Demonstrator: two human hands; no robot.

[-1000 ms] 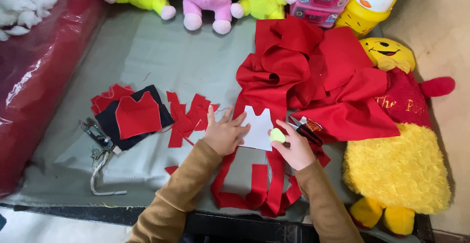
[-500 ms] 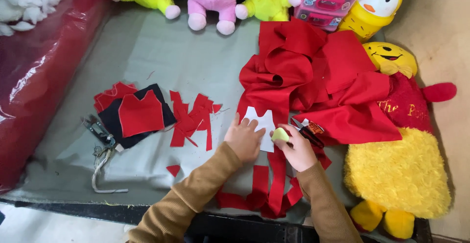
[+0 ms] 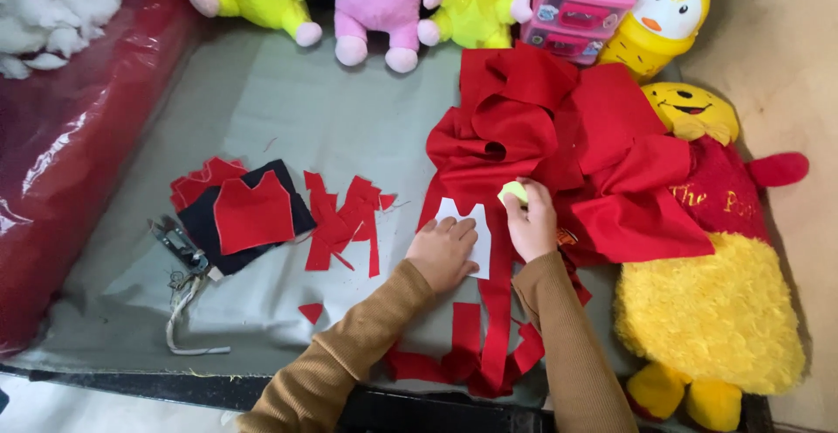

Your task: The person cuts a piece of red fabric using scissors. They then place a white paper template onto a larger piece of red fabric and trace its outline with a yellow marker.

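A grey work table [image 3: 262,110] carries a big heap of red fabric [image 3: 559,136], with a pink plastic drawer box [image 3: 580,5] behind it, its drawers shut so the contents cannot be told. On a strip of that fabric lies a white paper pattern [image 3: 476,223], long axis running away from the person, notched end pointing toward the heap. The left hand [image 3: 443,251] presses flat on the pattern, fingers spread; the right hand [image 3: 530,221] pinches a small yellow-green chalk [image 3: 513,192] at the pattern's upper right corner.
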